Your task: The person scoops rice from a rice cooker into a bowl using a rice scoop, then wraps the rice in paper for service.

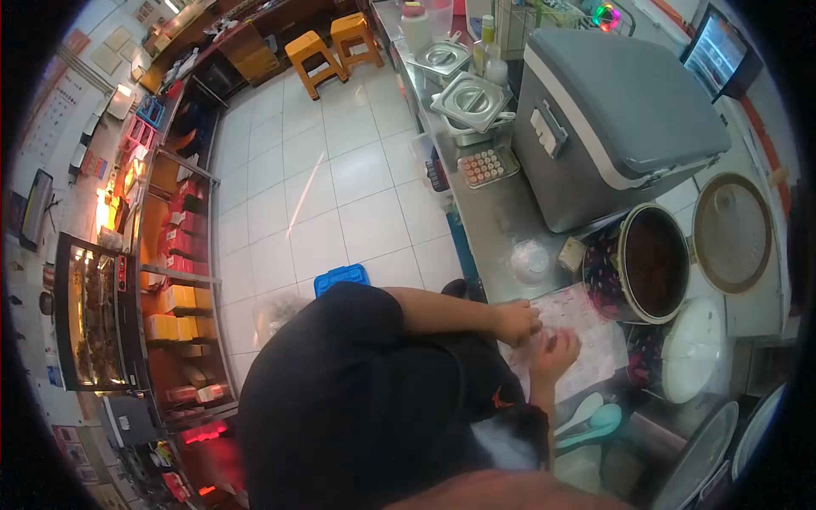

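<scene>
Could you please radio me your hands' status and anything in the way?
Left hand, right hand close together over patterned sheet. Anything held is too blurred to tell. Open pot beside sheet, clear of hands.

Table (501, 223): grey metal, shiny. Two lidded pans (473, 100) lie at its far part; next, a tray (503, 176) of small round pieces. Grey cooler (586, 127) stands alongside. Nearer: printed paper (599, 350), flat, beside a dark-patterned pot (600, 259).

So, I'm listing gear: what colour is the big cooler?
The big cooler is mostly grey, clearest in the head view.
</scene>
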Action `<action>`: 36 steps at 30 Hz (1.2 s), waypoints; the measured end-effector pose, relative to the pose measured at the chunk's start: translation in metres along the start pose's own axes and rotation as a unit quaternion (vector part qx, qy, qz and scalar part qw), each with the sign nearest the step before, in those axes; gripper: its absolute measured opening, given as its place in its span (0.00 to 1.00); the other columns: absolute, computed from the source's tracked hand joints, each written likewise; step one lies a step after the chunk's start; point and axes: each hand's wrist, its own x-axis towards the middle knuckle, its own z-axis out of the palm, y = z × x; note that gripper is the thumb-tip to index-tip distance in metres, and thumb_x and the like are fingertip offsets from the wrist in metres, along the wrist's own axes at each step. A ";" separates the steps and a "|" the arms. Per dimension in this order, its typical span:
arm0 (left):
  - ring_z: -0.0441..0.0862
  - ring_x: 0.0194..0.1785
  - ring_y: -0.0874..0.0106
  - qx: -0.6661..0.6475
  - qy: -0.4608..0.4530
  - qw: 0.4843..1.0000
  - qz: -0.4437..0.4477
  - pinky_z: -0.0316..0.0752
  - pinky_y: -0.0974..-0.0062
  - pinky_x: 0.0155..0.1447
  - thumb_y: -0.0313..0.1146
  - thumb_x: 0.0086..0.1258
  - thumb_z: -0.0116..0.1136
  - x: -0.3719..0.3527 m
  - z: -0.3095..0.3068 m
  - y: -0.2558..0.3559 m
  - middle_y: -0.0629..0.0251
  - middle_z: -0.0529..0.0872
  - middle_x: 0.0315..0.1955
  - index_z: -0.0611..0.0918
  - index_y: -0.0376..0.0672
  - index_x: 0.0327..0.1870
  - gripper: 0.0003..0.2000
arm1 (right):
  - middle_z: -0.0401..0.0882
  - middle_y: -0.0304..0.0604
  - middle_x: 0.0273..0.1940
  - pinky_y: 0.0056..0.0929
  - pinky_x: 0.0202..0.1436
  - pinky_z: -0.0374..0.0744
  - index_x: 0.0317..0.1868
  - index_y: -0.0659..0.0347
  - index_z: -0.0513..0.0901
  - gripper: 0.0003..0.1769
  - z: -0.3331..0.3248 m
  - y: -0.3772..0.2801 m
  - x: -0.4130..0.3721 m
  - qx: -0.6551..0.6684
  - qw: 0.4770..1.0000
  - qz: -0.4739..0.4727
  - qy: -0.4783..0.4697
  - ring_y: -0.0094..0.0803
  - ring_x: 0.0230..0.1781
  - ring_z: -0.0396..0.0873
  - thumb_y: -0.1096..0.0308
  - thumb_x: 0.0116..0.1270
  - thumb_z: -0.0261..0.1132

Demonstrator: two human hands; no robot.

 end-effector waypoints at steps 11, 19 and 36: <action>0.78 0.49 0.67 -0.080 -0.040 0.996 -0.009 0.67 0.62 0.53 0.43 0.58 0.63 0.032 -0.005 0.022 0.73 0.83 0.37 0.86 0.54 0.30 0.06 | 0.81 0.41 0.42 0.52 0.46 0.74 0.44 0.53 0.83 0.19 -0.051 -0.002 -0.119 -0.192 0.963 0.169 -0.084 0.49 0.44 0.79 0.52 0.56 0.71; 0.76 0.54 0.63 0.051 0.028 0.983 0.176 0.67 0.61 0.60 0.42 0.60 0.66 0.020 -0.036 0.035 0.68 0.82 0.45 0.83 0.51 0.45 0.14 | 0.82 0.42 0.34 0.45 0.36 0.75 0.38 0.51 0.84 0.10 -0.063 0.043 -0.154 -0.167 0.975 0.109 -0.099 0.45 0.35 0.80 0.57 0.63 0.63; 0.83 0.37 0.62 -0.039 -0.036 0.961 -0.272 0.75 0.61 0.46 0.38 0.67 0.60 0.060 -0.011 0.003 0.57 0.86 0.32 0.86 0.43 0.32 0.09 | 0.82 0.50 0.34 0.46 0.42 0.77 0.32 0.62 0.83 0.12 -0.075 0.070 -0.092 -0.036 0.913 0.392 -0.104 0.48 0.38 0.81 0.61 0.64 0.65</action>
